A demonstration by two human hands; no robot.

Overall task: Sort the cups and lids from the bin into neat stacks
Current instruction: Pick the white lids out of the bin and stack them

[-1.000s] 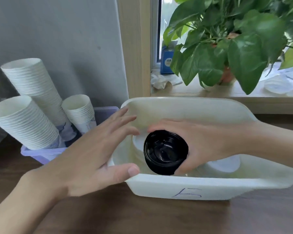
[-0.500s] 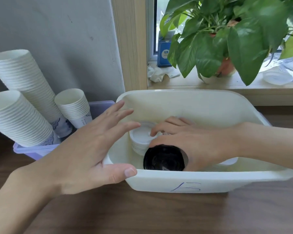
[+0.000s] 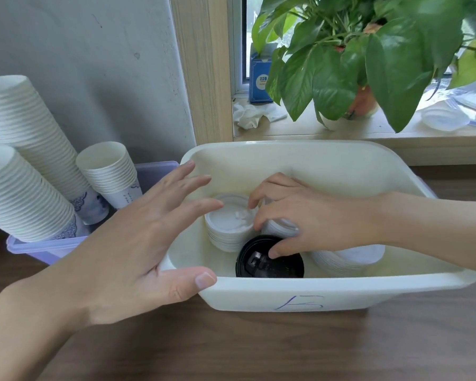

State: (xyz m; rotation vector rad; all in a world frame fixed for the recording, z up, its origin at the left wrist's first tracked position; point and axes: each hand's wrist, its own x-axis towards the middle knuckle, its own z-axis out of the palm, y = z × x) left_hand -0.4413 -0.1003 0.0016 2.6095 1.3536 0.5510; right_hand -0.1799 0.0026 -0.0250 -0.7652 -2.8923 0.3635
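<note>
The cream bin [image 3: 341, 294] marked with a blue letter stands on the wooden table. Inside it are a stack of black lids [image 3: 270, 266] by the front wall, a stack of white lids [image 3: 228, 226] at the left, a smaller white stack [image 3: 282, 229] under my right hand, and more white lids [image 3: 349, 257] at the right. My right hand [image 3: 313, 218] reaches into the bin, thumb tip on the black stack's far rim, bent fingertips touching the white lids. My left hand [image 3: 138, 243] hovers spread at the bin's left corner, its thumb over the front rim.
A purple tray [image 3: 52, 247] at the left holds three leaning stacks of white paper cups [image 3: 25, 196]. Behind the bin is a windowsill with a potted plant [image 3: 363, 64], a blue box [image 3: 260, 78] and crumpled tissue [image 3: 252, 115]. Grey wall at the back left.
My right hand lowered the black lid stack into the bin, set it by the front wall and took its fingers off it. My left hand stayed spread at the bin's left corner.
</note>
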